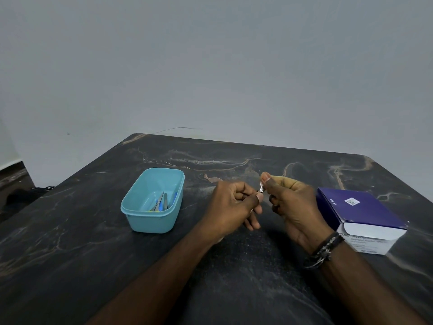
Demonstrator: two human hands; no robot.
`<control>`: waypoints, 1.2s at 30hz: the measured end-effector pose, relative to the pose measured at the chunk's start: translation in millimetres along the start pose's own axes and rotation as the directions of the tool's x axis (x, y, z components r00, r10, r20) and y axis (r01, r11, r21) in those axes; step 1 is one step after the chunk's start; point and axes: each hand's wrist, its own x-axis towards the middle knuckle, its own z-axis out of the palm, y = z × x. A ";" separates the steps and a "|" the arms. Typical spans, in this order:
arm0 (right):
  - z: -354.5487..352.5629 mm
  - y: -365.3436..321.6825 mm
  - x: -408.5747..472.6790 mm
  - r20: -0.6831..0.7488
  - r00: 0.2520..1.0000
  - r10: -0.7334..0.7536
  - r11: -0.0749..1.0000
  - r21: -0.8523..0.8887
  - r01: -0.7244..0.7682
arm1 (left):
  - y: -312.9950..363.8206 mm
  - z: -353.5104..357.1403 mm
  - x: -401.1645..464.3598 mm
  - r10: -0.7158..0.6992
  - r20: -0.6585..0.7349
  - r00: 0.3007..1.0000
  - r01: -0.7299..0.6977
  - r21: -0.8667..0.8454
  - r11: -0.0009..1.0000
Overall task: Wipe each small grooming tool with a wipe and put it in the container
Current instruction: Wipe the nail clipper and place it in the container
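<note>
Surface: a dark tabletop point(93, 242) patterned like black marble, with pale tan and white veins running across it.
Room: a plain grey-white wall point(210, 66) rises behind the far edge; at far left a strip of dark floor point(14, 179) shows below the wall.
Edges: the far edge runs from upper left to right, with clipped corners at both ends; the left edge slants down toward the viewer.
Open room: bare tabletop lies beyond the hands toward the far edge, and at near left in front of the container.
Container: a light blue, rounded rectangular plastic container point(152, 221) stands left of the hands, uncovered.
In the container: small scissors point(159, 201) and a few slim tools with blue and yellow parts, lying together against the right side; the rest are too small to name.
Box: a purple and white box of alcohol wipes point(365, 221) sits at right, just beside the right wrist.
Left hand point(232, 207): fingers curled, thumb and forefinger pinching the near end of the tool.
Right hand point(290, 202): fingers curled, thumb upright, pinching the tool's far end; dark bracelets point(324, 250) circle the wrist.
Tool: a small shiny metal grooming tool point(261, 189), mostly hidden, is held between both hands above the tabletop, right of the container; its kind cannot be told.
Wipe: cannot tell whether one is in either hand.
</note>
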 end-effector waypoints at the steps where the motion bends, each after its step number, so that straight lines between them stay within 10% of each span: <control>1: -1.4 -0.2 1.0 -0.011 1.000 0.005 1.000 0.009 -0.005 | -0.4 0.6 -0.1 0.000 0.010 1.000 0.000 0.003 1.000; 36: 5.9 4.7 -3.1 0.059 0.998 -0.030 0.999 -0.042 0.032 | -3.3 -0.6 2.9 0.013 -0.052 0.999 -0.012 0.008 1.000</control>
